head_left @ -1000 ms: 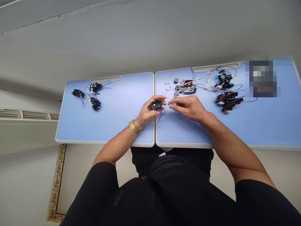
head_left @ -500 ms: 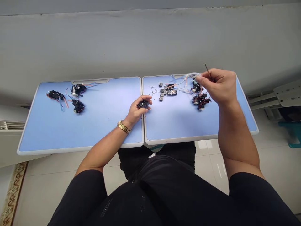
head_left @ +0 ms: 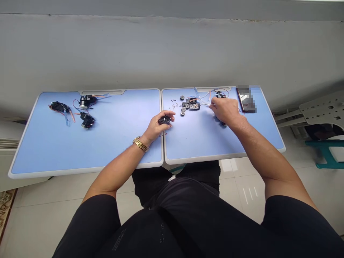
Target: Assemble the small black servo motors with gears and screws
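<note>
The blue bench (head_left: 53, 143) has black motors (head_left: 87, 102) at nine o'clock, small metal gears (head_left: 188, 105) and tiny screws (head_left: 174, 104) at one o'clock.

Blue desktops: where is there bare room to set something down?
Most room: left desktop, between the black motor units and the left hand. A smaller patch sits in front of the right hand. Crowded: the right desktop's far side, with screws, gears and wires.

passable: blue desk (head_left: 204, 141) below right hand (head_left: 225, 111) | blocking: metal gears (head_left: 191, 104), wires (head_left: 206, 103)
</note>
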Action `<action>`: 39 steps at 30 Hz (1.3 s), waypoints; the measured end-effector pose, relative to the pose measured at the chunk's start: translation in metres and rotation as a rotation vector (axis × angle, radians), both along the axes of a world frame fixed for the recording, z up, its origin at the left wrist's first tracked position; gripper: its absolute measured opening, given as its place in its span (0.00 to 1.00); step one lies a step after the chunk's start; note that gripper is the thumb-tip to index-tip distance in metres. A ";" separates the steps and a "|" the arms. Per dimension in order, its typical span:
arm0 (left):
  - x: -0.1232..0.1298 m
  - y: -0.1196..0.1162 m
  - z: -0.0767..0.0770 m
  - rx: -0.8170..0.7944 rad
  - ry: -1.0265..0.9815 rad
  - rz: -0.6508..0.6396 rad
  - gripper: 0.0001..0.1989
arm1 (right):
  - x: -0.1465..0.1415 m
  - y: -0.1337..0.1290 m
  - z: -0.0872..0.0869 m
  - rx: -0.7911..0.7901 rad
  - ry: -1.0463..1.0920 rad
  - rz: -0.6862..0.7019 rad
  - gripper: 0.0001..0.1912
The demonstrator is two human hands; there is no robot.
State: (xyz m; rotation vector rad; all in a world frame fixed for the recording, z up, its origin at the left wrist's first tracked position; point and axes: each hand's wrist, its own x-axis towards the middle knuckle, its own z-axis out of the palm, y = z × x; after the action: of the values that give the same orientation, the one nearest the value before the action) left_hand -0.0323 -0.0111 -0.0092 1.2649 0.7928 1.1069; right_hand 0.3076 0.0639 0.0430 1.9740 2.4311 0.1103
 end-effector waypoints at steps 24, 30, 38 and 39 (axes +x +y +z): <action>-0.002 -0.004 0.004 0.074 0.127 -0.035 0.28 | -0.008 -0.084 -0.006 0.158 0.862 0.084 0.12; -0.002 -0.003 -0.002 0.163 0.169 -0.065 0.37 | -0.072 -0.072 0.007 -0.132 0.883 0.395 0.12; -0.007 -0.007 -0.008 0.100 0.215 -0.124 0.54 | -0.110 -0.032 -0.005 -0.463 0.940 0.610 0.23; -0.007 -0.008 -0.008 0.082 0.218 -0.131 0.55 | -0.111 -0.033 -0.008 -0.487 0.939 0.608 0.24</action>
State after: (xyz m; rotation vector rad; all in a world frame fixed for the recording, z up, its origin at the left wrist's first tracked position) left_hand -0.0395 -0.0192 -0.0171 1.5030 0.8202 0.9137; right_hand 0.1966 0.0311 0.0351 1.1238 2.9974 -1.5435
